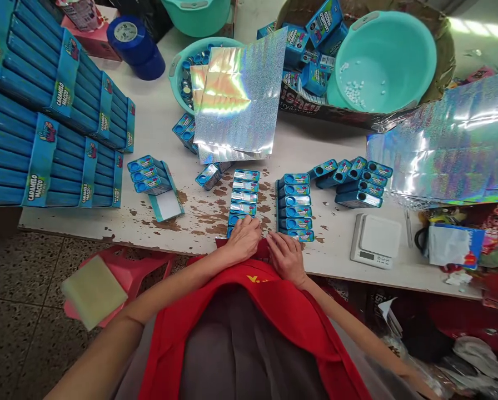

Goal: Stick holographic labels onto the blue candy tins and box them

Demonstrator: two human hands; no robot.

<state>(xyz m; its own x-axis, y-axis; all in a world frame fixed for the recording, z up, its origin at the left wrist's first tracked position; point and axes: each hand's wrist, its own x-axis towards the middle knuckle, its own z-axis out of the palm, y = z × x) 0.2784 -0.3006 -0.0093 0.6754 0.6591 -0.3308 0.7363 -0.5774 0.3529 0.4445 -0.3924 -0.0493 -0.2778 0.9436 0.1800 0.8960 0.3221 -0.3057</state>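
My left hand (pixel 245 239) is closed at the near end of a column of small blue candy boxes (pixel 244 198), its bent fingers against the nearest ones. Whatever lies under those fingertips is hidden. My right hand (pixel 287 256) lies at the table's front edge with fingers loosely bent and apart, holding nothing that shows. Beside its fingertips is a second column of blue candy boxes (pixel 295 201) in a tray. Round openings show on some box tops; several in the left column have shiny tops. Shiny holographic sheets (pixel 240 105) lie beyond, partly over a turquoise bowl of small round pieces (pixel 179 83).
Stacked blue display packs (pixel 44 144) fill the left side, near blue tape rolls (pixel 136 47). More boxes (pixel 359 180) and a white scale (pixel 376 240) stand right. A carton (pixel 315 108) holds boxes and a turquoise tub (pixel 416 55). A pink stool (pixel 136 278) is at lower left.
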